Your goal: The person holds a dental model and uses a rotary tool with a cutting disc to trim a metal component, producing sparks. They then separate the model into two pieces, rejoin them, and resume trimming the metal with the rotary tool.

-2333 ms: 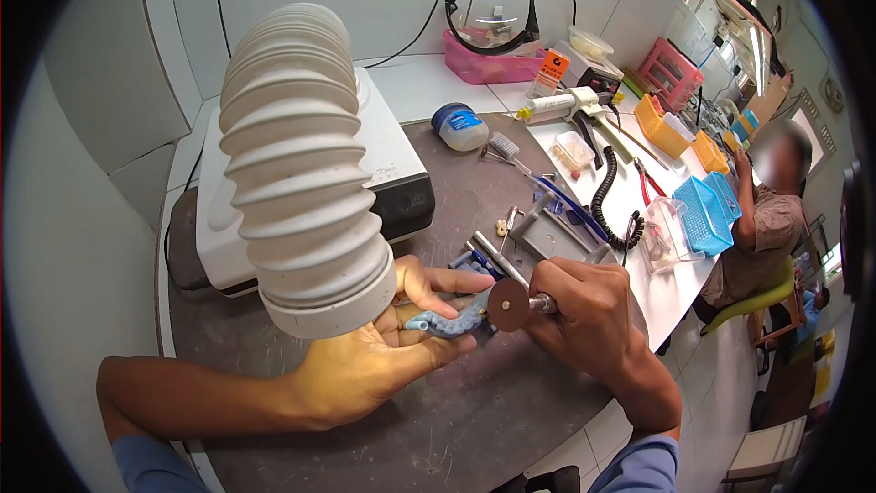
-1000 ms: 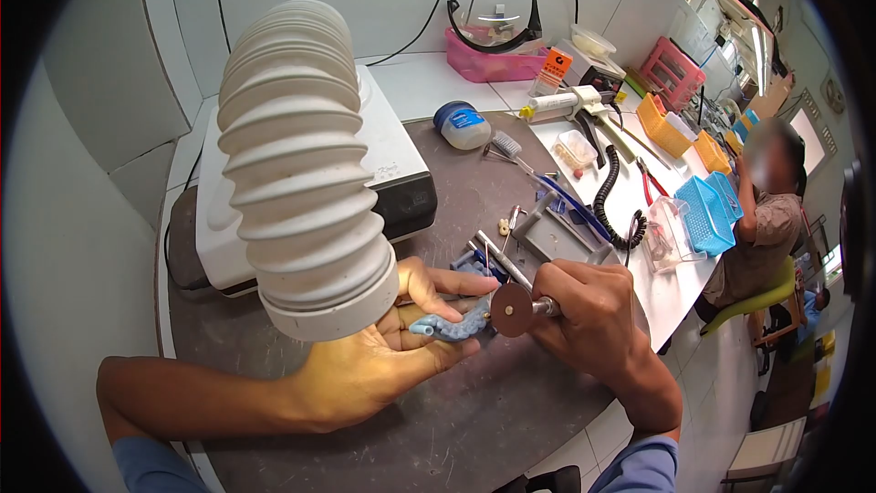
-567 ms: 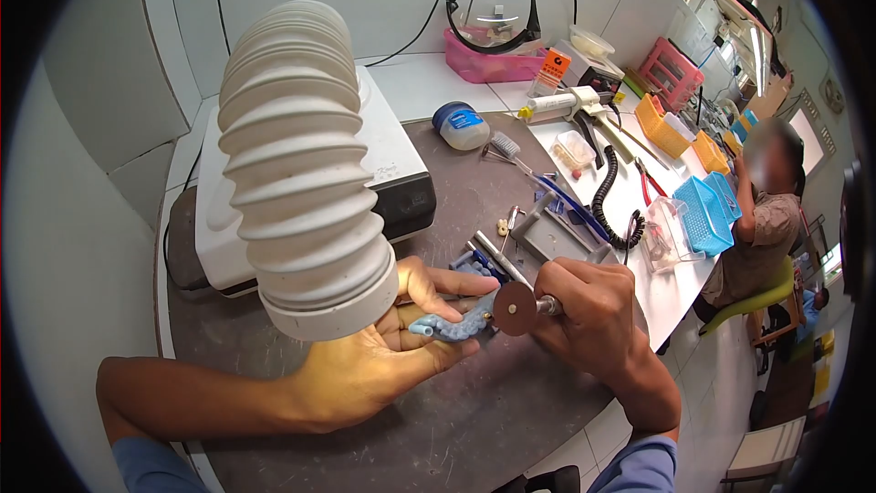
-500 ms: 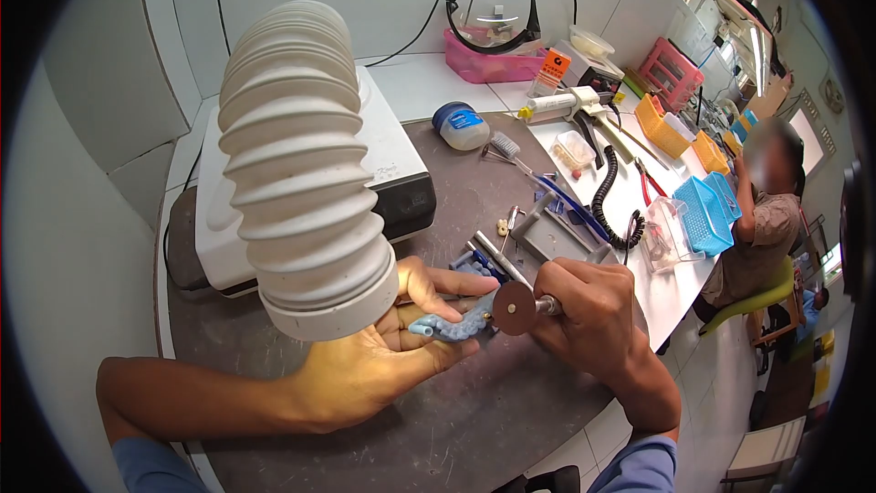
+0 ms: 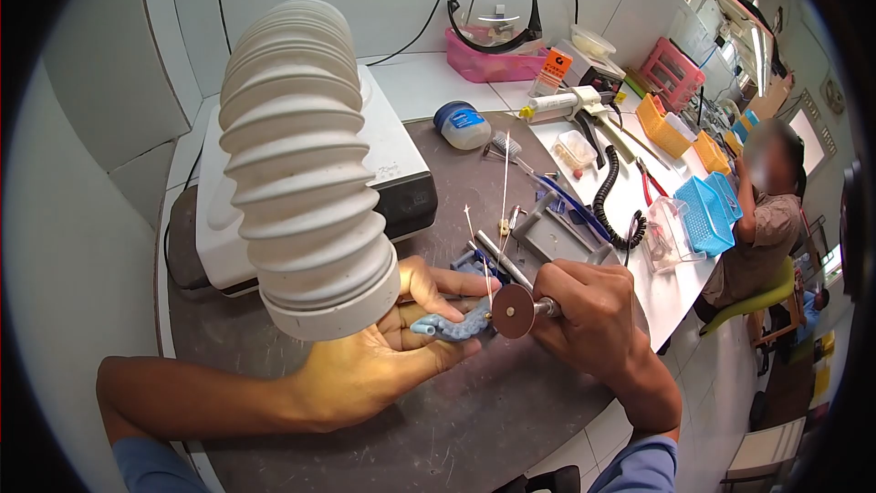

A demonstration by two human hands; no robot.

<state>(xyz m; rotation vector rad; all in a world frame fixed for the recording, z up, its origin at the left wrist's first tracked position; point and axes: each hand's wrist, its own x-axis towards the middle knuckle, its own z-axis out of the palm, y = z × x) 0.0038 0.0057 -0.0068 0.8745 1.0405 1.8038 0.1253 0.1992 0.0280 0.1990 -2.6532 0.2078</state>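
My left hand is closed around a light blue, curved, lumpy piece that looks like a dental arch, with a short tube end at its left. In my right hand is a rotary handpiece, most of it hidden by the fingers. Its round brown cutting disc meets the small gold-coloured tip at the right end of the blue piece. Thin bright sparks shoot upward from that contact. Just behind lie metal rods and blue bits.
A ribbed white hose hangs above my left hand, before a white machine. Behind are a blue-lidded jar, a grey tray, a coiled cord and a pink bin with safety glasses. Another person sits at right.
Sparks now spray upward from where the disc meets the gold-coloured tip; none showed before. Both hands have stayed almost in place.
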